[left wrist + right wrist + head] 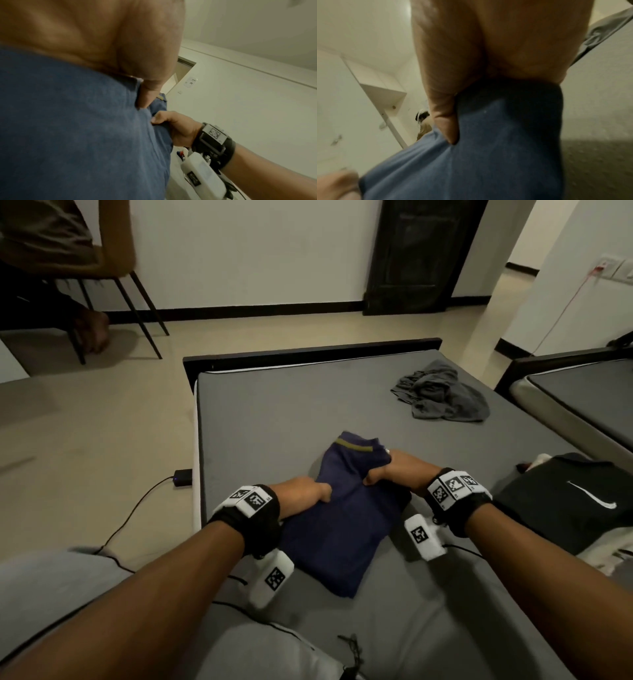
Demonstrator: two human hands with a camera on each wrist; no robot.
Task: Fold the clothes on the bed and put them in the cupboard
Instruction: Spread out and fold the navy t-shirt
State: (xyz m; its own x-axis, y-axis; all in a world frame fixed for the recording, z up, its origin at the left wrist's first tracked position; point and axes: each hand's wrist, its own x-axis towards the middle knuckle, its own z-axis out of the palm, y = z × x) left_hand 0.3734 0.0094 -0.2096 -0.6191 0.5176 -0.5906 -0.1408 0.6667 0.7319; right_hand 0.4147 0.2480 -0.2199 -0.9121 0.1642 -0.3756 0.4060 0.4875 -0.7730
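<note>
A navy blue garment (pixel 342 529) with an olive band at its far end lies partly folded on the grey bed (pixel 274 412). My left hand (pixel 308 491) grips its left edge, thumb on top of the cloth. My right hand (pixel 387 470) grips a fold on the right side, thumb pressed into the fabric. The left wrist view shows the blue cloth (pixel 77 128) bunched under my left thumb (pixel 150 89), with the right hand (pixel 171 125) gripping it beyond. In the right wrist view my right thumb (pixel 447 121) pinches the cloth (pixel 496 148).
A crumpled grey garment (pixel 442 395) lies at the bed's far right. A folded black garment with a white swoosh (pixel 561 501) sits on the right. A chair (pixel 113 285) and a seated person's foot (pixel 92 330) are at the far left; a cable and charger (pixel 181 477) lie on the floor.
</note>
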